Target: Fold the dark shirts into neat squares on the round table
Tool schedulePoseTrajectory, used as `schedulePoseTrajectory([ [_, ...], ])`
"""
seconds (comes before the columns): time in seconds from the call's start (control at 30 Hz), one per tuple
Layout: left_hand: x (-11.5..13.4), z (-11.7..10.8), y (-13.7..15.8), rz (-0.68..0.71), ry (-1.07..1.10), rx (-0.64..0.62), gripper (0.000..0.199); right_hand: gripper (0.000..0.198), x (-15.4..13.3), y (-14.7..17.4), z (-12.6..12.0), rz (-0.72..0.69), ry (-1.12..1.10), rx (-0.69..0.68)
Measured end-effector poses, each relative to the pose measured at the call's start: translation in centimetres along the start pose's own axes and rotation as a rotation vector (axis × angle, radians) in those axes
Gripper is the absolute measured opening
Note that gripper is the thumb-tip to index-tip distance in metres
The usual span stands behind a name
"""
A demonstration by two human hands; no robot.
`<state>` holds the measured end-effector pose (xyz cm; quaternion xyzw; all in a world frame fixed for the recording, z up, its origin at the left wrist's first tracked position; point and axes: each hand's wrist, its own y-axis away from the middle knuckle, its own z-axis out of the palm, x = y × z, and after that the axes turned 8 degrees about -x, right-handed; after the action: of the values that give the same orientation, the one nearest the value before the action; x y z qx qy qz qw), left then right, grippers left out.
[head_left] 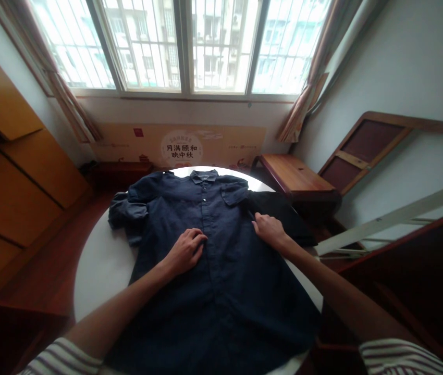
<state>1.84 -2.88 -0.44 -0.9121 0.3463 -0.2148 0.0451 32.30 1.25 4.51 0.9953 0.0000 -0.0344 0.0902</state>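
Note:
A dark blue button-up shirt (229,281) lies front up on a round white table (92,271), its collar toward the window and its short sleeves out to the sides. On the shirt's front, beside the button strip, rests my left hand (186,250), its fingers loosely bent and the thumb apart. My right hand (268,229) is at the shirt's right side edge below the sleeve, fingers curled and pinching the cloth there. Under the shirt's left sleeve sits a bunched grey-blue garment (127,211). A black folded cloth (284,216) lies to the right, partly covered by the shirt.
Beyond the table stands a small wooden side table (292,174) at the right. Wooden cabinets (22,187) line the left. A barred window (182,47) with tied curtains is ahead, above a printed banner (221,140). A pale slanted beam (393,216) comes near the table's right side.

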Motion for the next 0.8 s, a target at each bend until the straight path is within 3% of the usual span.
schedulePoseTrajectory([
  [0.27, 0.0, 0.0, 0.0, 0.003, 0.012, 0.009, 0.025, 0.02, 3.0, -2.7, -4.0, -0.04, -0.212, -0.025],
  [0.47, 0.1, -0.1, 0.0, -0.003, 0.019, 0.018, 0.026, 0.021, 2.7, -10.5, -7.3, -0.009, -0.341, 0.114],
  [0.67, 0.1, 0.0, -0.1, -0.01, 0.009, 0.0, 0.028, 0.027, 1.2, -17.6, -6.5, -0.017, -0.463, 0.007],
  [0.8, 0.1, 0.0, 0.0, -0.015, 0.004, -0.003, 0.028, 0.027, 0.8, -19.6, -5.4, 0.013, -0.506, 0.061],
])
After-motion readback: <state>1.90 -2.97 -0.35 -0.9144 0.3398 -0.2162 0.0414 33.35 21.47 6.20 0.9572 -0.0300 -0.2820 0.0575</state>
